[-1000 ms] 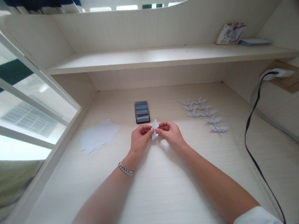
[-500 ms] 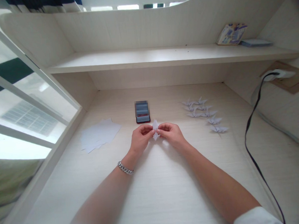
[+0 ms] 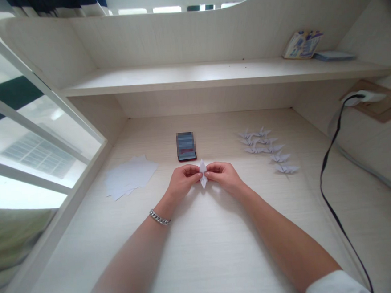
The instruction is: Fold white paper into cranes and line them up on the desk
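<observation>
A small white folded paper [image 3: 203,174], long and pointed at both ends, stands upright between my hands above the desk. My left hand [image 3: 185,177] pinches its left side between thumb and fingers. From the other side, my right hand [image 3: 220,173] pinches it the same way. Just beyond my hands lies a phone [image 3: 186,146] with its screen blurred out. Several folded paper cranes [image 3: 264,141] sit in rows to the right of my right hand. Off to the left, loose white paper sheets [image 3: 130,174] overlap in a pile.
A black cable [image 3: 324,164] runs from the wall socket [image 3: 383,100] down the desk's right side. On the shelf [image 3: 177,74] above are a colourful box [image 3: 304,44] and a flat blue item [image 3: 334,55]. A barred frame [image 3: 44,90] edges the left.
My left wrist has shifted slightly left and my hands are a touch lower. The folded paper has come down a little with them and stays pinched between both hands.
</observation>
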### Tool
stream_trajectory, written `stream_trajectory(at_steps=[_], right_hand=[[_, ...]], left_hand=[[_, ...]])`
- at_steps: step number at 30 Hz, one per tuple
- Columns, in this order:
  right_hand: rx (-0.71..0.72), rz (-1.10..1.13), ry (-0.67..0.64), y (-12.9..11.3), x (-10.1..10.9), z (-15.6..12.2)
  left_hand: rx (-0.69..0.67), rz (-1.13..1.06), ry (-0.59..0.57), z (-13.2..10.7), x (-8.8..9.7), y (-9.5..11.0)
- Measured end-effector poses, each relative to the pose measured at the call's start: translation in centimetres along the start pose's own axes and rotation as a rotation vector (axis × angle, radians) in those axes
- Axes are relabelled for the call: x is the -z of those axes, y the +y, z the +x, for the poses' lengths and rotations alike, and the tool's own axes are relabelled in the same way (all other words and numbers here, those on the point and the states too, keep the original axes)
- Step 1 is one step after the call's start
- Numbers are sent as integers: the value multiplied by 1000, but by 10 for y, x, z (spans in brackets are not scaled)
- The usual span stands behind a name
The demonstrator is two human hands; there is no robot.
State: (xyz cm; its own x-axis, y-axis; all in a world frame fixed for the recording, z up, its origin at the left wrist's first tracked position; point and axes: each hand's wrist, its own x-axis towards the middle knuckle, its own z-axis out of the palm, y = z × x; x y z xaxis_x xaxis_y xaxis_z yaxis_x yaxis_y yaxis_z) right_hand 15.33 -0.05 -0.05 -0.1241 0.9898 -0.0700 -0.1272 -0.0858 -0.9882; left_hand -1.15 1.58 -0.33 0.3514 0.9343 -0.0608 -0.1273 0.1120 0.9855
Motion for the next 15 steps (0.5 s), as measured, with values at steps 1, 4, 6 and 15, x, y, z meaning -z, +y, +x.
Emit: stream_trajectory(at_steps=[1,4,6,15], right_hand=[[1,3,-4,0,0,0],[3,30,-8,1,0,0],[2,48,-15,2,-1,0],[-19,37,-14,-3,-4,-2]], left_hand=[[2,-3,-2,0,0,0],[-4,-5,19,0,1,0],[-10,-10,29,0,0,-1],[-32,-6,49,-1,-2,-2]])
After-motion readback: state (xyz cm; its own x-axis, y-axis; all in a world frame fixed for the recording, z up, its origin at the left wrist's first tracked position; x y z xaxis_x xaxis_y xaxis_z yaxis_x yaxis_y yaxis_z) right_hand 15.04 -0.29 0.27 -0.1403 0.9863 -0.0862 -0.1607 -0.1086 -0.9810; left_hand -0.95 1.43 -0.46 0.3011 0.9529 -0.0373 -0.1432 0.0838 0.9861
